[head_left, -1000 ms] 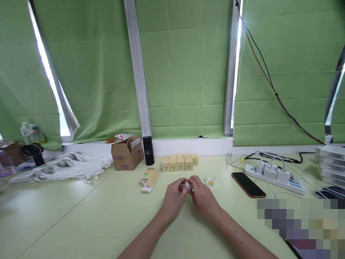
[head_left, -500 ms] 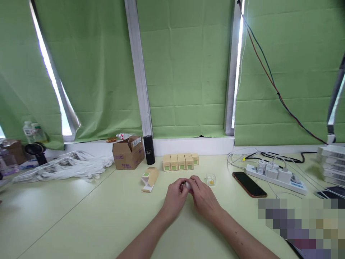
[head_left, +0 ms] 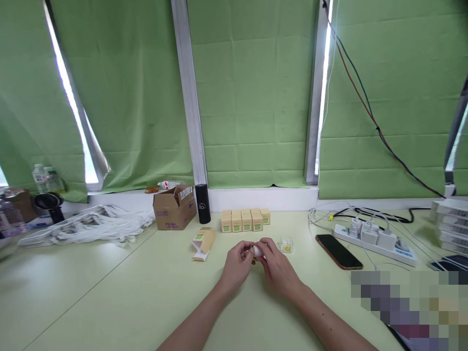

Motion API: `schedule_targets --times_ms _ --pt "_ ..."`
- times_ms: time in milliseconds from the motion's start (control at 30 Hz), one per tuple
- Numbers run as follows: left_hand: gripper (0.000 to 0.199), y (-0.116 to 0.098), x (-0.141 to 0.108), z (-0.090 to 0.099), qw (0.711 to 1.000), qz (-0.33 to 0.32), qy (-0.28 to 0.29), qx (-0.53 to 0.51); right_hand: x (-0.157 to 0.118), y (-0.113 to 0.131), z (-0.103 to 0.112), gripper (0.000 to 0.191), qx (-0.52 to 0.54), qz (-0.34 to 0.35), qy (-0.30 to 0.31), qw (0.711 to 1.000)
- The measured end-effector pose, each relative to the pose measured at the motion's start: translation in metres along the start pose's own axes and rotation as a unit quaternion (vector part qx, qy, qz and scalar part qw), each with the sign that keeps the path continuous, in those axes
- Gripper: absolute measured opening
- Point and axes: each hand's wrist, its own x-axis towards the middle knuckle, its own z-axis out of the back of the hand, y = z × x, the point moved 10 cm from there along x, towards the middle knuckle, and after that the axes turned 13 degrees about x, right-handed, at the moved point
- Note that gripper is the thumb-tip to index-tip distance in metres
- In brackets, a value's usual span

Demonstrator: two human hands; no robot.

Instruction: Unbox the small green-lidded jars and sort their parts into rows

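Just below the small kraft boxes (head_left: 242, 222), my left hand (head_left: 237, 264) and my right hand (head_left: 277, 265) meet over the table. Between their fingertips is a small white object (head_left: 258, 251), gripped from both sides; a small dark and yellowish part shows at its left end, too small to make out. A clear container with something yellow inside (head_left: 286, 245) stands just right of my right hand. An opened kraft box (head_left: 204, 243) lies on its side to the left of my hands.
At the back left are a brown carton (head_left: 171, 212), a black cylinder (head_left: 202, 204) and a pile of white straps (head_left: 91, 225). On the right lie a phone (head_left: 338, 251), a power strip (head_left: 376, 244) with cables, and stacked clear trays (head_left: 451, 224).
My fingers have shifted a little around the white object, and more of it shows now. The view has moved very slightly.
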Motion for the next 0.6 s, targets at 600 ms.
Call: schedule_targets --times_ms 600 --pt "0.051 -0.012 -0.008 -0.002 0.996 -0.069 0.056 -0.029 -0.004 0.003 0.011 0.058 0.180 0.003 -0.032 0.983"
